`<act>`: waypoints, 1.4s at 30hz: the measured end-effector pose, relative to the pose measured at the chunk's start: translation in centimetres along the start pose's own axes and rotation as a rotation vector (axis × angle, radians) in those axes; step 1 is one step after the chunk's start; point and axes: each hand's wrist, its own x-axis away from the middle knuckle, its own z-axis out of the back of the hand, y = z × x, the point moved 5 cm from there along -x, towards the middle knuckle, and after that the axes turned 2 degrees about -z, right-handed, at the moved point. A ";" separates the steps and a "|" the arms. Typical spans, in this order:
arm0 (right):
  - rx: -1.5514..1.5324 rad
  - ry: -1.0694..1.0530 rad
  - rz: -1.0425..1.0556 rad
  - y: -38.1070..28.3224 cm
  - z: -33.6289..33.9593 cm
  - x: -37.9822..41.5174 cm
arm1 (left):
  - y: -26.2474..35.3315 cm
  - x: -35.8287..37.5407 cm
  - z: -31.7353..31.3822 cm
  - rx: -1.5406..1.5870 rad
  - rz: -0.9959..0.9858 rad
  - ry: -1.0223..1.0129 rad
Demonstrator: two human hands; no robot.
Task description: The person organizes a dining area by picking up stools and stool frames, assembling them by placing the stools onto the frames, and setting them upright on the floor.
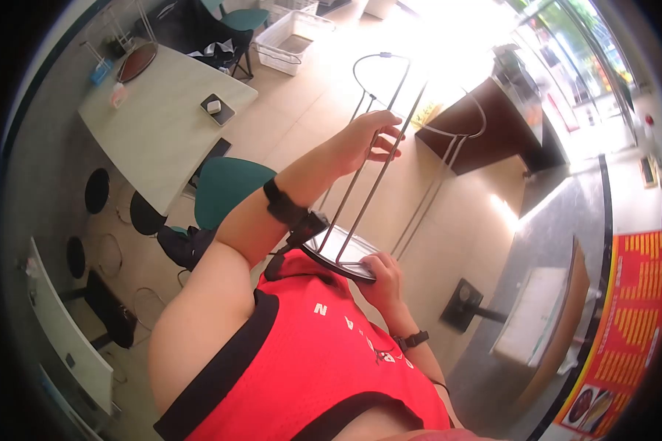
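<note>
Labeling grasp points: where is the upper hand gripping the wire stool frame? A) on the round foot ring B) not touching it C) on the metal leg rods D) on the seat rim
C: that hand wraps its fingers around the thin leg rods of the stool, while the other hand holds the dark seat edge.

Thin bare metal wire stool frame [390,147] gleaming, its dark seat [342,257] looking smooth and glossy, pale floor tiles [324,103] shining, red cloth vest [324,360] appearing matt

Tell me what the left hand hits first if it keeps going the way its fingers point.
The left hand grips the wire legs of an upturned stool, fingers pointing right. Past the legs, the dark wooden counter lies in that line, though it looks farther off; depth is unclear.
</note>
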 end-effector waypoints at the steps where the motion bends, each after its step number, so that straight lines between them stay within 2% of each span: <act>1: -0.038 -0.019 0.031 0.5 -0.3 -2.5 | 0.2 -2.9 1.8 -0.007 -0.004 -0.016; 4: -0.117 -0.076 0.059 1.0 -0.2 -8.2 | 0.5 -9.2 6.6 0.052 0.009 0.019; 6: -0.119 -0.139 0.005 2.2 -0.9 -13.2 | 2.0 -12.6 10.3 0.061 0.027 0.072; 7: -0.112 -0.126 0.014 2.3 -1.0 -15.6 | 2.3 -13.7 12.1 0.009 0.085 0.072; 10: -0.069 -0.219 -0.012 3.9 -1.6 -20.4 | 1.9 -13.5 16.8 -0.061 0.189 0.153; 12: -0.084 -0.263 -0.021 6.6 -3.0 -23.5 | 3.1 -13.0 21.0 -0.436 0.009 0.291; 13: -0.115 -0.270 -0.034 7.9 -3.6 -24.9 | 3.6 -12.1 23.2 -0.513 -0.090 0.423; 16: -0.132 -0.314 -0.056 10.0 -4.5 -29.5 | 1.8 -8.7 30.3 -0.396 -0.069 0.669; 18: -0.272 -0.467 -0.336 13.3 -6.3 -33.1 | 1.2 -7.2 32.4 -0.375 -0.018 0.765; 19: -0.361 -0.473 -0.416 14.6 -7.2 -34.9 | 0.8 -6.6 33.1 -0.346 0.028 0.841; 21: -0.447 -0.493 -0.422 16.6 -9.4 -38.8 | 0.3 -6.1 34.4 -0.314 0.084 0.943; 25: -0.590 -0.578 -0.528 23.1 -17.2 -48.5 | -1.5 -7.8 37.8 -0.278 0.148 1.152; 28: -0.768 -0.584 -0.593 24.1 -22.7 -56.1 | -3.8 -8.3 40.1 -0.372 0.161 1.265; 30: -0.585 -0.674 -0.695 26.6 -26.2 -60.0 | -3.6 -9.2 38.0 -0.438 0.242 1.318; 32: -0.525 -0.714 -0.742 27.5 -29.2 -63.7 | -3.2 -11.2 37.7 -0.492 0.118 1.184; 34: -0.486 -0.747 -0.766 28.8 -33.0 -66.4 | -3.2 -11.8 37.1 -0.457 0.154 1.232; 36: -0.533 -0.735 -0.741 29.7 -37.6 -68.5 | -1.9 -12.1 38.1 -0.283 -0.033 1.386; 37: -0.525 -0.749 -0.735 29.8 -39.2 -69.3 | -1.0 -12.5 39.3 -0.271 -0.032 1.398; 39: -0.419 -0.794 -0.711 27.6 -43.8 -71.5 | 3.3 -13.2 42.6 -0.537 0.000 1.483; 40: -0.423 -0.809 -0.698 27.7 -46.1 -72.2 | 4.0 -14.3 44.7 -0.537 -0.001 1.502; 42: -0.345 -0.824 -0.744 29.0 -50.9 -73.0 | 7.0 -16.8 48.5 -1.064 -0.171 1.565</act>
